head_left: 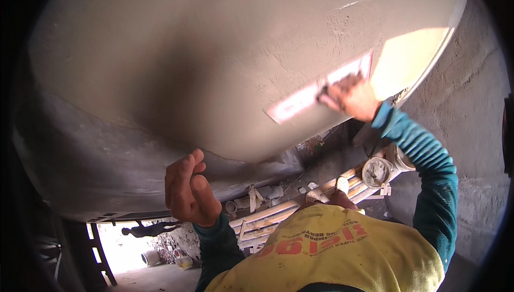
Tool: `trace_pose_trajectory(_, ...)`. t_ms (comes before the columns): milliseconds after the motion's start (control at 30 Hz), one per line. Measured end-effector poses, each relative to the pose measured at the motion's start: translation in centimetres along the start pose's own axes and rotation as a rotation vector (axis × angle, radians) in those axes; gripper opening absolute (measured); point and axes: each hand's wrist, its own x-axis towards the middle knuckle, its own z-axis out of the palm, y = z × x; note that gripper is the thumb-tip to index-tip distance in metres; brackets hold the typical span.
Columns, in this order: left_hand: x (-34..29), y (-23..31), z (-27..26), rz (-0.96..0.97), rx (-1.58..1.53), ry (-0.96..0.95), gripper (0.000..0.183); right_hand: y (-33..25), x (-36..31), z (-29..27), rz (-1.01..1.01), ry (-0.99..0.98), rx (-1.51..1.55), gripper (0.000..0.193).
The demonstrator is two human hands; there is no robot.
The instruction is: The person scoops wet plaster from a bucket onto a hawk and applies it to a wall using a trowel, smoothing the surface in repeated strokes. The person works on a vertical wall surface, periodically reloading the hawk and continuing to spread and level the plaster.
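My right hand (356, 99) grips a long, flat rectangular plastering trowel (297, 104), its blade lying against the wall near the lower right edge of the fresh plaster. Grey-beige wet plaster (241, 51) covers the wall, with rough marks above the blade and a sunlit patch to its right. My left hand (193, 190) is raised before the lower wall, its fingers loosely bent and partly apart. Nothing shows in that hand, and it looks clear of the plaster.
I stand on a platform of wooden poles (262, 225). A bucket (376, 172) with grey mix stands at its right, beside another bucket (402, 159). A rough grey wall (455, 94) rises at right. Lower left, a bright opening shows a dark figure-like shape (150, 230) and a container (151, 258).
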Motion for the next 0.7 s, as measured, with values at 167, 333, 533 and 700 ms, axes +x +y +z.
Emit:
trace_pose_trajectory(167,0.2,-0.5,-0.8,0.031,-0.041,-0.006,0.028,-4.3,-7.7,3.9,0.016,-0.065,0.307,0.034)
trace_pose_trajectory(333,-0.9,-1.4,-2.0,-0.035,-0.001,-0.014,0.028,-6.2,-1.3,-3.8,0.329,0.2,0.567,0.034)
trace_pose_trajectory(533,-1.3,-1.9,-3.1,-0.005,0.014,0.045,0.03,-10.0,-2.7,2.8,0.162,-0.081,0.66,0.037)
trace_pose_trajectory(700,-1.8,-2.5,-3.9,-0.041,0.055,0.053,0.033,-11.0,-1.2,5.5,0.003,-0.043,0.442,0.038)
